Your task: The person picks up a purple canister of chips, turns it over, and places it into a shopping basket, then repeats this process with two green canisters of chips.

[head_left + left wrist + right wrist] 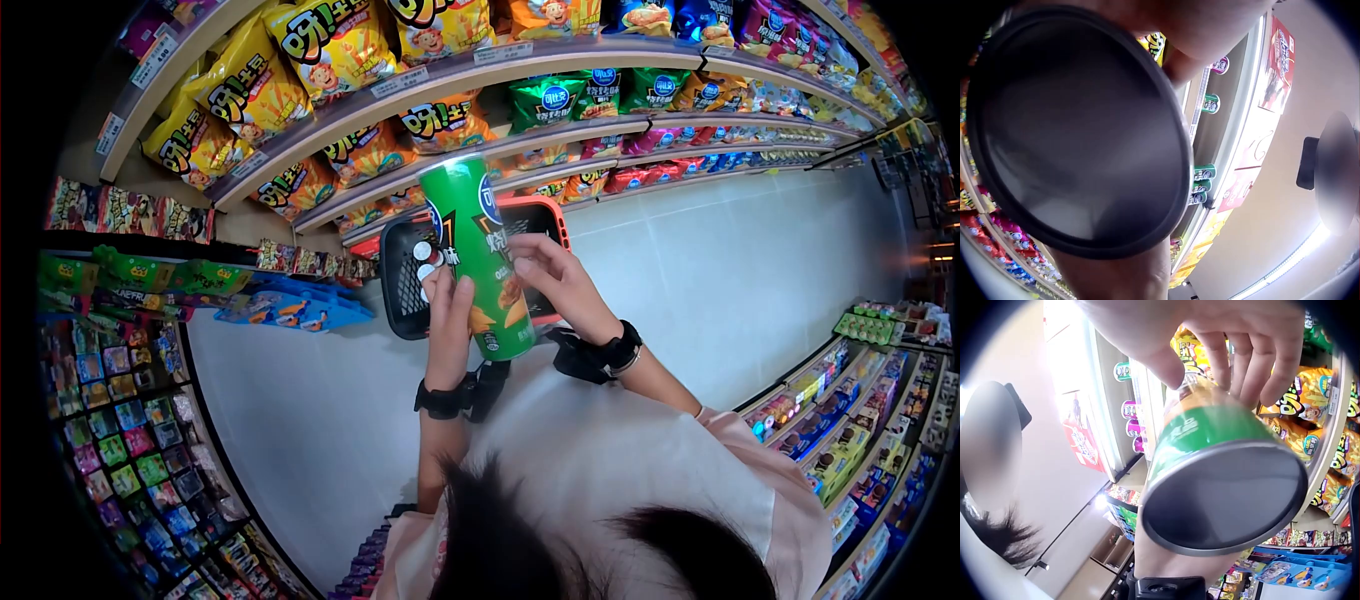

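Note:
A tall green can of potato chips (478,260) stands tilted in front of the body, its grey metal base (1225,497) facing the right wrist camera. My left hand (450,315) grips the lower left side, thumb along the label, its other fingers hidden behind. My right hand (558,285) is at the can's right side with its fingers loosely bent and fingertips right at the label. In the left wrist view the dark can base (1082,131) covers much of the scene.
Beneath the can is a black shopping basket (398,300) with a red rim; white-capped items (423,250) show at its left. Shelves of chip bags (330,50) curve across the front. Snack racks (130,430) stand left, more shelves (850,440) right. Grey floor (720,260) lies between.

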{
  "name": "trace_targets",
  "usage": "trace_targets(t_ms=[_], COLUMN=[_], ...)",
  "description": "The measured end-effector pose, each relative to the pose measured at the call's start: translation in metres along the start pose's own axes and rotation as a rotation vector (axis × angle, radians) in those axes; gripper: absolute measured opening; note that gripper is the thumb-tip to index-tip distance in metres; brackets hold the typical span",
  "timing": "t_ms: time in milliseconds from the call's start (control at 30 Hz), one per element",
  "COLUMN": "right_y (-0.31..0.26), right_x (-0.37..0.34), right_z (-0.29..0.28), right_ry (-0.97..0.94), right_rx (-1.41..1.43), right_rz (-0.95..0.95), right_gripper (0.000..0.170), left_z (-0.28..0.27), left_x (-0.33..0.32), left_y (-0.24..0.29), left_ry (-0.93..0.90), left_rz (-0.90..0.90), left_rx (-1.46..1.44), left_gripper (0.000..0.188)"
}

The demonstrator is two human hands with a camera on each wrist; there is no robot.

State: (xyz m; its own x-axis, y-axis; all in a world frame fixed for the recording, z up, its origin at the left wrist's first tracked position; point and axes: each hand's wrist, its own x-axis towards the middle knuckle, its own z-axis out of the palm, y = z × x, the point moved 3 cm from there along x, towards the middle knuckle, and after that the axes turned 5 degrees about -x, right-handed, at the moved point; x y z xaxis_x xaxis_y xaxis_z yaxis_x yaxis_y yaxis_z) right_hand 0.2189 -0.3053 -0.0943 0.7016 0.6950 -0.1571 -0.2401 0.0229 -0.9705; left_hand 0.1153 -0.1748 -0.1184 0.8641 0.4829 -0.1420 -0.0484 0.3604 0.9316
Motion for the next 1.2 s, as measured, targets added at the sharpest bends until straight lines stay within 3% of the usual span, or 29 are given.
trace_targets(t_ms=[233,333,433,533,667,733,1033,1167,1200], right_y=[-0.001,0.002,0.003,0.009,0.006,0.006,0.019,0.015,0.014], right_x=[0.006,0.007,0.010,0.013,0.014,0.015,0.025,0.044,0.053], right_z=[-0.002,0.000,-0.002,-0.009,-0.011,-0.013,-0.027,-0.034,-0.036], right_ry=[-0.079,-0.104,-0.108,-0.106,-0.101,-0.109,-0.174,-0.290,-0.417], right_rx=[0.050,0.105,0.015,-0.072,-0.147,-0.205,-0.061,-0.071,-0.139], right_rz=[0.078,0.105,0.100,0.097,0.033,0.022,0.102,0.125,0.149], right_gripper=[0.042,0.047,0.051,0.055,0.046,0.039,0.036,0.042,0.051], left_z=[0.009,0.016,0.009,0.010,-0.006,-0.007,-0.002,-0.022,-0.034], left_x=[-0.005,-0.007,-0.002,0.002,0.007,0.006,0.006,0.024,0.030], left_y=[0.012,0.014,0.000,0.002,-0.010,-0.011,-0.021,-0.027,-0.038], left_ry=[-0.092,-0.003,0.040,0.060,0.058,0.027,0.032,0.020,0.000], left_rz=[-0.133,-0.108,-0.142,-0.050,0.034,0.006,-0.043,-0.130,-0.103], left_rx=[-0.187,-0.238,-0.189,-0.157,0.325,0.283,0.137,0.429,0.466], left_gripper=[0.041,0.043,0.045,0.047,0.055,0.054,0.051,0.041,0.042])
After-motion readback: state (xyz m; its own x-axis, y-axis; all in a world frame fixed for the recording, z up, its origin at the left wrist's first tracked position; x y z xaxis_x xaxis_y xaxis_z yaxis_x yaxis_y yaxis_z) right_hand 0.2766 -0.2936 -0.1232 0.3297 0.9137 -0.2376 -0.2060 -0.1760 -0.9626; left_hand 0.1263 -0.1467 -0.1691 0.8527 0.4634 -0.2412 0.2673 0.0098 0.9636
